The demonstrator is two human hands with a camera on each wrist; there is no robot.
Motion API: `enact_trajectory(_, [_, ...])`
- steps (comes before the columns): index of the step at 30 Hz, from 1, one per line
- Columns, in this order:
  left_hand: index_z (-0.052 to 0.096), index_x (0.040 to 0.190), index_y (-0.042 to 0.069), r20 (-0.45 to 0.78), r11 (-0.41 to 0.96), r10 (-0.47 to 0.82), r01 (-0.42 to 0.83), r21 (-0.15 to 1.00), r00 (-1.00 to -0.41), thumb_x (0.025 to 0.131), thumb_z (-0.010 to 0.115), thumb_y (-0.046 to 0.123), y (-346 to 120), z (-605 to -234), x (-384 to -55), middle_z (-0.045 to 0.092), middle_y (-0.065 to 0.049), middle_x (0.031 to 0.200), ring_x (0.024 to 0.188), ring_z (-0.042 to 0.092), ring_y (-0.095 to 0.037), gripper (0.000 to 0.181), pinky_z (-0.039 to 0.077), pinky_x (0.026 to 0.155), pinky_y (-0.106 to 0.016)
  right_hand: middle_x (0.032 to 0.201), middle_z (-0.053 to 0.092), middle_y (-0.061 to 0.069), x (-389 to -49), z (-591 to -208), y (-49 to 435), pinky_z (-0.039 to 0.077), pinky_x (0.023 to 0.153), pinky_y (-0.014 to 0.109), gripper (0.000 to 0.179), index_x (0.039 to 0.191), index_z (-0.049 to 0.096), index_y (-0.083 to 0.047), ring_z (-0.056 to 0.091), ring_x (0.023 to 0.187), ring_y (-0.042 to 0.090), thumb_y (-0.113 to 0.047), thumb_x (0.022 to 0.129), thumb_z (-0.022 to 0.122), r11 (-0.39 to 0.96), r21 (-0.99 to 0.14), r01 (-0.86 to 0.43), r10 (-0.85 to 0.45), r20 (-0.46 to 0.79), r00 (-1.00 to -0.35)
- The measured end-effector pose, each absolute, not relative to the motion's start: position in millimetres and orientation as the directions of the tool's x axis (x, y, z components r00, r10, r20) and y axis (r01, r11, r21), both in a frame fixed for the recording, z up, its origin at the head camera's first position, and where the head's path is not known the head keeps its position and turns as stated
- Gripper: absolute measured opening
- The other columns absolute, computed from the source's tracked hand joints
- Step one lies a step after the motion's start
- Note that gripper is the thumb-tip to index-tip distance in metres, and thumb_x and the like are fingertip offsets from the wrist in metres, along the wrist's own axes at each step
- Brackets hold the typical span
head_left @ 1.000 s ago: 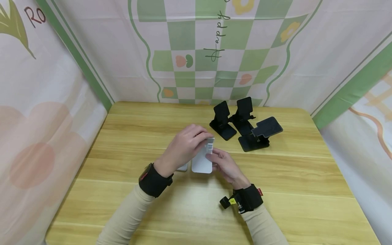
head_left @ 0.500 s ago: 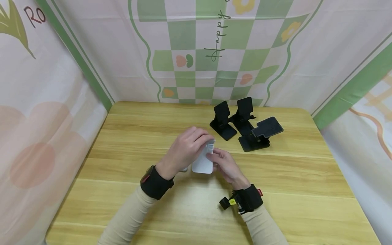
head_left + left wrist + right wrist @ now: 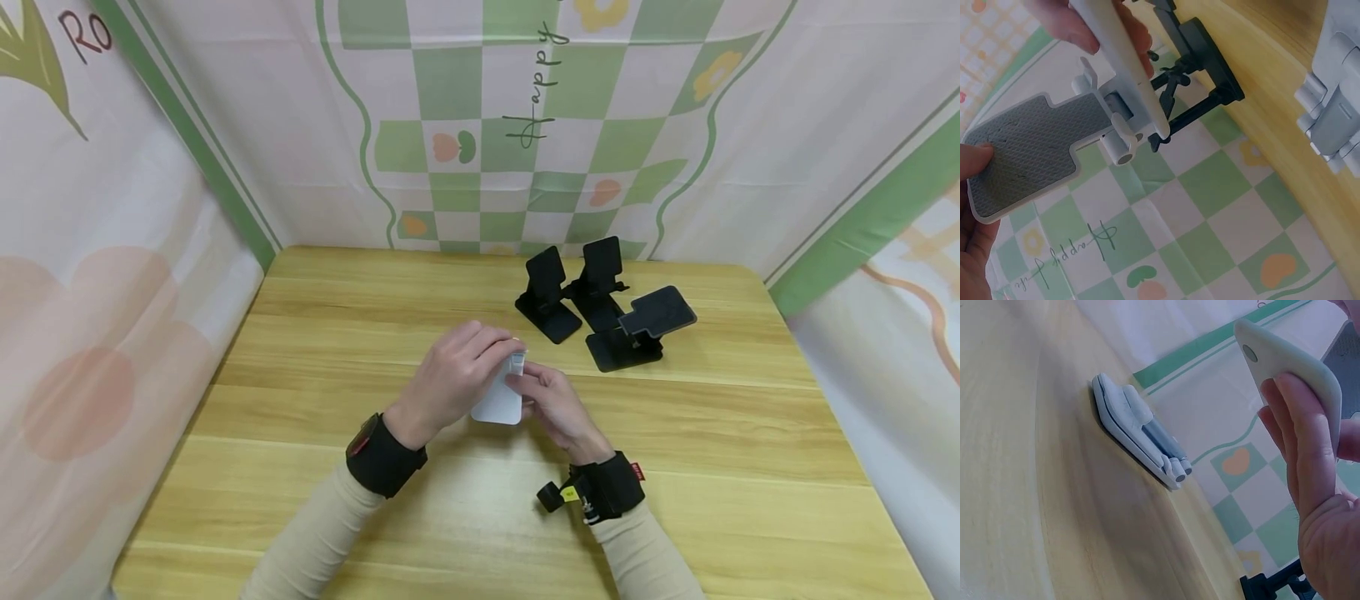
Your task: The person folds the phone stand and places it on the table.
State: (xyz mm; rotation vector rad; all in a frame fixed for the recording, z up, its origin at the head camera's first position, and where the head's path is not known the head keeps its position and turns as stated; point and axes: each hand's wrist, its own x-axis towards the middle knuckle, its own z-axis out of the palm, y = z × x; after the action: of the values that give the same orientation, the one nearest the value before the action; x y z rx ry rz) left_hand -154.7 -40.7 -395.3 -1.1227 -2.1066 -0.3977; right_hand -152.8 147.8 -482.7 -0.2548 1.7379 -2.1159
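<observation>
A white folding phone stand [image 3: 495, 405] is held up between both hands over the table. My left hand [image 3: 453, 379] pinches its upper plate [image 3: 1032, 153], with the thumb on the grey textured pad. The white base [image 3: 1297, 362] is gripped by my right hand [image 3: 561, 410], thumb on one face and fingers on the other. In the left wrist view, the plate swings out from the base at a hinge [image 3: 1116, 119]. A second white phone stand [image 3: 1141, 434] lies folded on the table; in the head view my left hand hides it.
Three black phone stands [image 3: 547, 293] [image 3: 600, 283] [image 3: 641, 333] stand unfolded at the back right of the wooden table [image 3: 337, 333]. Behind the table hangs a patterned cloth [image 3: 450, 83], with further cloth on both sides.
My left hand has come slightly down and toward me, tilting the plate of the white stand. It now covers the folded stand's edge. The right hand is nearly still.
</observation>
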Motion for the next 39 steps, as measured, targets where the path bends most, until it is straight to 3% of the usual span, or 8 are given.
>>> enact_trajectory(11, [0.07,0.102,0.009,0.706,0.585,0.617,0.802,-0.118,-0.347,0.085,0.064,0.002,-38,-404,-145,0.067,-0.003,0.103,0.089,0.055,-0.014,0.02,0.051,0.079,-0.022,0.107,0.068,0.004,-153,-484,148,0.058,0.068,0.03,0.047,0.133,0.043,0.012,0.065,0.092,0.023,-0.016,0.097,0.052,-0.178,-0.966,0.189,-0.376,-0.11,-0.92])
enact_trajectory(21, [0.072,0.102,0.009,0.69,0.587,0.639,0.796,-0.15,-0.341,0.083,0.065,0.002,-39,-412,-137,0.068,-0.002,0.102,0.091,0.057,-0.014,0.022,0.051,0.084,-0.022,0.105,0.068,0.003,-153,-485,149,0.057,0.064,0.025,0.046,0.133,0.043,0.014,0.065,0.088,0.019,-0.013,0.097,0.051,-0.203,-0.959,0.198,-0.354,-0.117,-0.928])
enact_trajectory(39, [0.072,0.102,0.013,0.685,0.571,0.659,0.799,-0.186,-0.312,0.083,0.065,0.007,-37,-426,-128,0.068,0.004,0.099,0.086,0.056,-0.01,0.021,0.05,0.074,-0.019,0.103,0.07,0.001,-154,-481,151,0.056,0.062,0.022,0.042,0.132,0.044,0.014,0.066,0.084,0.015,-0.01,0.097,0.049,-0.221,-0.951,0.216,-0.31,-0.141,-0.94])
